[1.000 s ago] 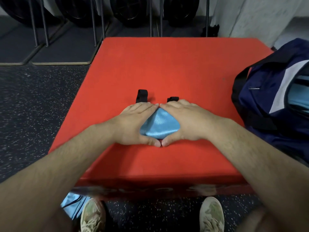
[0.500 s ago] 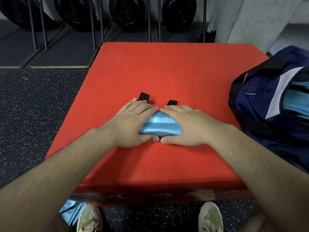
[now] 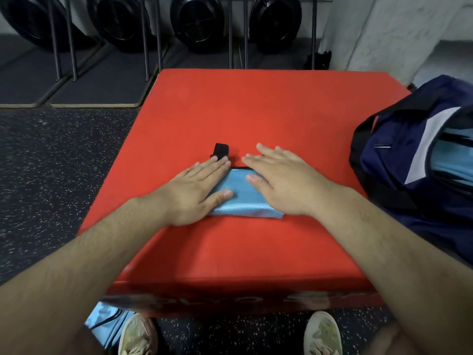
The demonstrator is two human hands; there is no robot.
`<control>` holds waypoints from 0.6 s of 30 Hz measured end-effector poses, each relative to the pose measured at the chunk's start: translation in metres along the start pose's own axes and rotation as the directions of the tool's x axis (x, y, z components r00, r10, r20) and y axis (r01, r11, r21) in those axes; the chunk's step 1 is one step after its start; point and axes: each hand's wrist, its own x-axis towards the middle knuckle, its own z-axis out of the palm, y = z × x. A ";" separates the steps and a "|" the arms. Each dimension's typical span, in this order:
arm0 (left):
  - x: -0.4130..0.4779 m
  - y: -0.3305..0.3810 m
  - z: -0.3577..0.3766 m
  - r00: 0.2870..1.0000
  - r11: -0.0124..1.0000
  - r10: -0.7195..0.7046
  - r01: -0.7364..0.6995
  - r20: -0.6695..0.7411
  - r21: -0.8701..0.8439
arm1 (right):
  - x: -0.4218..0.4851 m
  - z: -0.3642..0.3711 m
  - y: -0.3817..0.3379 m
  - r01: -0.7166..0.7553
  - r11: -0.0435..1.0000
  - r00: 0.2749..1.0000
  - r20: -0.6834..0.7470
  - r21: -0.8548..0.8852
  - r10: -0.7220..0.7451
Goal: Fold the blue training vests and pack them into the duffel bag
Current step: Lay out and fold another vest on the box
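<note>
**Spotter:** Nearest first: anything at your feet?

**Operator:** A loose blue vest (image 3: 107,321) lies on the floor at my seven o'clock, just beside my left shoe (image 3: 138,334) and partly under the front of the red plyo box (image 3: 256,257). It is not folded yet. I could tread on it or forget it.

**Spotter:** And the one in hand?

**Operator:** The folded vest (image 3: 243,201) lies on the box top, dead ahead. My left hand (image 3: 194,190) lies flat on its left end, fingers straight and together, thumb on the cloth. My right hand (image 3: 284,185) is flat too, fingers straight and a little spread, over the right end. I cannot tell whether that palm presses or only hovers. Neither hand grips anything.

**Spotter:** The risk?

**Operator:** The fabric looks slick. If I lift both palms at once, I judge the fold springs open. If I grab one side only, the layers slide apart. A black strap (image 3: 221,149) sticks out at twelve o'clock, past my left fingertips, and it could snag on the way in.

**Spotter:** The bag?

**Operator:** The navy duffel bag (image 3: 409,170) sits at my two o'clock by the box's right edge, open, with light-blue fabric (image 3: 450,162) showing inside. The bundle could catch on the rim and unfold there. Black fan wheels (image 3: 197,21) stand far off at twelve, no concern.
</note>
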 end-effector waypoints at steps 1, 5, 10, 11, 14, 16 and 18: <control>-0.001 0.000 0.004 1.000 1.000 -0.005 0.005 0.025 0.012 | 0.002 0.005 0.000 -0.008 1.000 0.997 0.077 0.001 0.008; -0.006 0.007 -0.005 0.999 0.991 0.030 -0.025 -0.042 0.129 | 0.008 0.012 0.002 -0.048 0.999 0.987 0.150 -0.025 0.051; -0.009 0.007 -0.005 0.999 0.996 0.016 -0.019 0.032 0.087 | 0.016 0.009 -0.008 0.009 1.000 0.998 0.068 -0.005 -0.008; -0.008 0.005 -0.003 0.997 0.997 -0.003 -0.004 0.083 0.079 | 0.018 0.011 -0.011 0.003 1.000 0.993 0.118 0.003 -0.003; -0.004 0.002 -0.006 0.994 0.989 -0.021 0.005 0.106 0.151 | 0.023 0.008 -0.015 -0.029 1.000 0.990 0.138 -0.006 0.030; -0.004 0.003 -0.014 0.999 0.980 -0.010 0.004 0.031 0.198 | 0.027 0.002 -0.018 -0.078 0.997 0.993 0.091 0.005 0.077; -0.007 0.004 -0.022 0.998 0.976 -0.042 0.051 -0.048 0.211 | 0.030 -0.003 -0.020 -0.181 0.982 0.979 0.101 0.054 0.175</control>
